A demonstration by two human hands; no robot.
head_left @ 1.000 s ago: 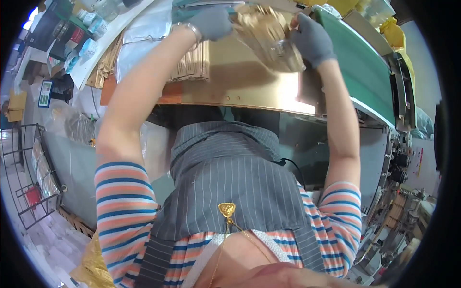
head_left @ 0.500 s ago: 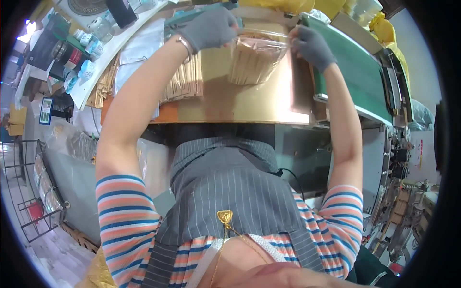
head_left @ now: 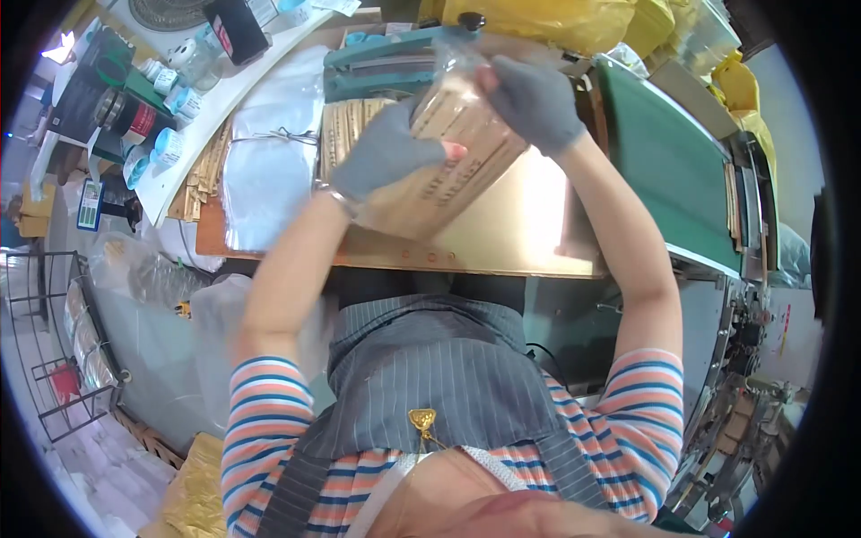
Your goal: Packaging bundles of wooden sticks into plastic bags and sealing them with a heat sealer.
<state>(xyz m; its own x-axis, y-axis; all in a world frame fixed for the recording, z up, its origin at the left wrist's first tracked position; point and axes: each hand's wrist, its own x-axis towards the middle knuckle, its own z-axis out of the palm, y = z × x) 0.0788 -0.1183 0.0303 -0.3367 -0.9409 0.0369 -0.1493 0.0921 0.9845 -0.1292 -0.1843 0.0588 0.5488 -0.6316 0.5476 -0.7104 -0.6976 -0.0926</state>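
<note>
A clear plastic bag (head_left: 456, 59) packed with a block of slim brown paper packets (head_left: 471, 170) is held tilted above the worktable. My left hand (head_left: 381, 154), in a grey glove with bare fingertips, clasps the block from the left, its thumb lying across the top face. At the bag's far upper end my right hand (head_left: 536, 103), gloved the same way, is closed on the plastic by the corner. Dark printing runs along the packets. Behind my left hand stands a row of similar brown packets (head_left: 339, 125), partly covered.
Left of the packets lies a stack of clear plastic bags (head_left: 269, 170) tied with cord. A teal bar-shaped device (head_left: 377, 70) with a black knob sits at the back. On the right is a green conveyor belt (head_left: 668, 170); a white shelf (head_left: 202, 117) with jars edges the left.
The filled bag has come up off the table and tilted. My left hand has moved from the bag's mouth down to its side; my right hand has shifted slightly left and nearer.
</note>
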